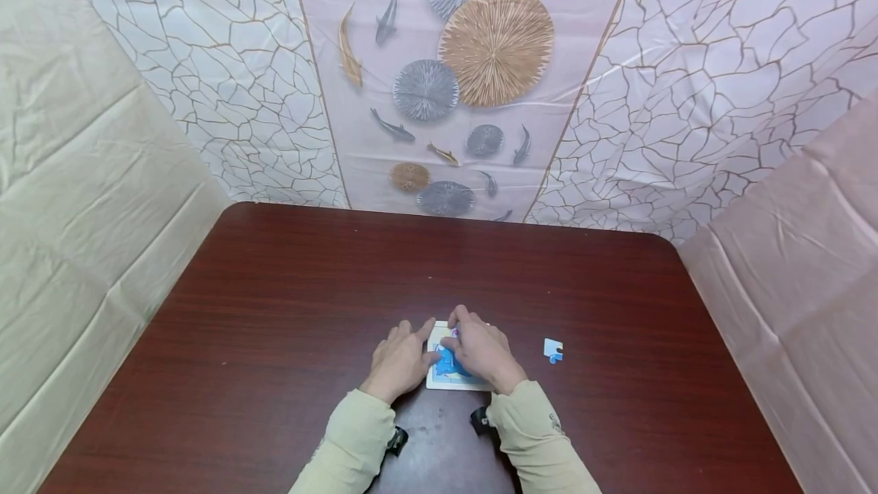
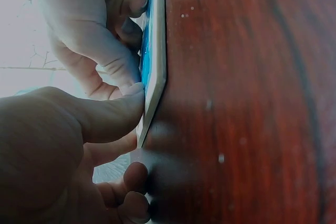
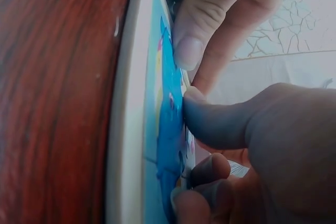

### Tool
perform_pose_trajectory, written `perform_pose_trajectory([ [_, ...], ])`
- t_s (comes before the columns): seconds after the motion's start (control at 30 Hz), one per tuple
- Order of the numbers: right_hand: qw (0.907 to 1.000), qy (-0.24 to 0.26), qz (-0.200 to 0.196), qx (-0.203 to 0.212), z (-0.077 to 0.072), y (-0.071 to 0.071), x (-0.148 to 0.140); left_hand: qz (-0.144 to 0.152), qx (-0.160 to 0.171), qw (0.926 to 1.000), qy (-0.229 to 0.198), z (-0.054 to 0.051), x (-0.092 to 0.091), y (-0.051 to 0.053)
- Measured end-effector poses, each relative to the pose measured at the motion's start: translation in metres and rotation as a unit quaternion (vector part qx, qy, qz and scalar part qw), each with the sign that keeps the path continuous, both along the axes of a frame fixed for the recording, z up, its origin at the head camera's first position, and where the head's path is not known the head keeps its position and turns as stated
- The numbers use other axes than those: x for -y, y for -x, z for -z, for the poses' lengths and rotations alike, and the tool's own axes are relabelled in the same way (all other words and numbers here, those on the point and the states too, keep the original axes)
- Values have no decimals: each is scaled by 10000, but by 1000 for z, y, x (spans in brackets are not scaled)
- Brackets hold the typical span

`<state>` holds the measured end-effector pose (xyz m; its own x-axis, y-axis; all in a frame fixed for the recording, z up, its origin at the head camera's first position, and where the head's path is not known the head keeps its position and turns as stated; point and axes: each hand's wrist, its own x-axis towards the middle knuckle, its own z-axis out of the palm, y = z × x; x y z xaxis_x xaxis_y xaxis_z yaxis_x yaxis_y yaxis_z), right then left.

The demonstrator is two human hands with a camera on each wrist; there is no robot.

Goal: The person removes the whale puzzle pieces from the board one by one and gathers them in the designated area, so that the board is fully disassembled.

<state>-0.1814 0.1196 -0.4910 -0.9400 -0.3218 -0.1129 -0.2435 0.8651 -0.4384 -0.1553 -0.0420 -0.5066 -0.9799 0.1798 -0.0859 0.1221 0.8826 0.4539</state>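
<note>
A small jigsaw puzzle board (image 1: 439, 384) with a pale frame and a blue picture lies flat on the table. My left hand (image 1: 399, 362) holds its left side, the thumb on the top face and the other fingers by the edge and the tabletop. Over the picture, my right hand (image 1: 485, 353) has thumb and fingertips bent down around a puzzle piece, partly hidden by the fingers. The right wrist view shows the blue picture (image 3: 169, 114) with piece seams, both thumbs close together on it. A loose blue and white puzzle piece (image 1: 552, 349) lies right of the board.
The dark red-brown wooden table (image 1: 309, 273) has rounded far corners. Patterned cloth (image 1: 480, 120) hangs behind it, with plain pale cloth (image 1: 89, 174) along the sides. Black wrist devices (image 1: 397, 441) sit at both sleeve cuffs.
</note>
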Motion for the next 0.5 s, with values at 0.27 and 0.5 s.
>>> perform_pose_trajectory([
  [0.27, 9999, -65, 121, 96, -1, 0, 3, -11, -42, 10000, -20, 0, 0, 0],
  [0.5, 9999, -46, 133, 79, -2, -1, 3, -23, -10, 10000, -55, 0, 0, 0],
])
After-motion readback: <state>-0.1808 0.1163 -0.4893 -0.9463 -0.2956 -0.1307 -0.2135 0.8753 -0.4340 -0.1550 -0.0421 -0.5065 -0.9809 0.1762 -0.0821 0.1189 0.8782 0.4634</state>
